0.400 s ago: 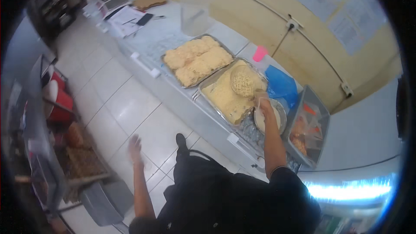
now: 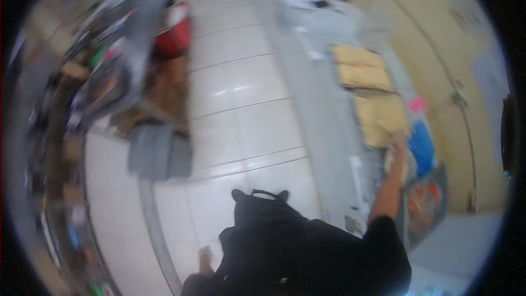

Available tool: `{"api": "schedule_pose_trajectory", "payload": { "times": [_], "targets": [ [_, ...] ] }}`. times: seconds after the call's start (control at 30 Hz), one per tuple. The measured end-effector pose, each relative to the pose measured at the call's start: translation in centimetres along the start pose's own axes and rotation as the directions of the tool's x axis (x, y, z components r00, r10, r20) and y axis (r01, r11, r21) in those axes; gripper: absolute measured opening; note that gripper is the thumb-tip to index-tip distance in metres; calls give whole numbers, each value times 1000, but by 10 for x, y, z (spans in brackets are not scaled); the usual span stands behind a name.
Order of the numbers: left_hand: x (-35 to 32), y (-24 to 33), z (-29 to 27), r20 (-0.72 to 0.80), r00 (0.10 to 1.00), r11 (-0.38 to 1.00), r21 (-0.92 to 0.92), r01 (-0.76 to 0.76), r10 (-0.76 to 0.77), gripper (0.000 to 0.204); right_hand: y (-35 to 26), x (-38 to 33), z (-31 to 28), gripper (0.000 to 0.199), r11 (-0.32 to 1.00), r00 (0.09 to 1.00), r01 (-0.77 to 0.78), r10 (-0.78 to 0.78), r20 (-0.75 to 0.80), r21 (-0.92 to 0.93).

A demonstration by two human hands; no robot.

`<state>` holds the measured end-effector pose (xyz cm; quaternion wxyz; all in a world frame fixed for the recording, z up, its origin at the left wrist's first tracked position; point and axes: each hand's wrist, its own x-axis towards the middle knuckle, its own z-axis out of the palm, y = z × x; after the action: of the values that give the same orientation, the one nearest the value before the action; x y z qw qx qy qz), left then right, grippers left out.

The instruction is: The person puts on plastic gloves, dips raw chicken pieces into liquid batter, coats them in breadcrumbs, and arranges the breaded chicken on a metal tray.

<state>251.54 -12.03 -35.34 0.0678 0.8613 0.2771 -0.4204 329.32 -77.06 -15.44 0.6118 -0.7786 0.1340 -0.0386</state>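
Bin (image 2: 147,153), grey and boxy, sits ahead and leftward of the left hand (image 2: 205,255), which hangs low beside the dark clothing (image 2: 312,252), seemingly empty and at rest; how far its fingers spread cannot be told. Well to its right runs the bench (image 2: 331,142). Two masses of pale yellow food, a farther one (image 2: 364,68) and a nearer one (image 2: 378,112), lie end to end beyond the right hand (image 2: 398,143), perhaps to suit the narrow surface. That hand reaches over a bowl (image 2: 410,163) to the nearer mass's edge, likely because both are in easy reach; blur hides its grip. Just right of it are a pink item (image 2: 417,104) and blue plastic (image 2: 422,145), with a grey tub (image 2: 442,194) beside the forearm, presumably kept handy.
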Motion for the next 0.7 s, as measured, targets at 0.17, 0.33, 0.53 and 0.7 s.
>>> {"api": "schedule_pose_trajectory", "payload": {
  "times": [0.17,0.33,0.53,0.7],
  "targets": [
    [-50,-35,94,-21,941,581,-792,191,-338,32,-49,-46,89,15,987,974,-15,-23,227,161],
    [-60,-110,69,-344,803,620,-784,40,-487,35,-74,-205,270,12,958,941,-122,29,337,259],
    [-87,-228,168,-328,700,543,-833,101,-634,28,-46,-431,491,8,873,546,-485,251,799,57],
    [-115,-276,195,-50,883,661,-683,310,-466,18,-61,-645,618,5,818,396,-555,418,818,-149]
  ]
}}
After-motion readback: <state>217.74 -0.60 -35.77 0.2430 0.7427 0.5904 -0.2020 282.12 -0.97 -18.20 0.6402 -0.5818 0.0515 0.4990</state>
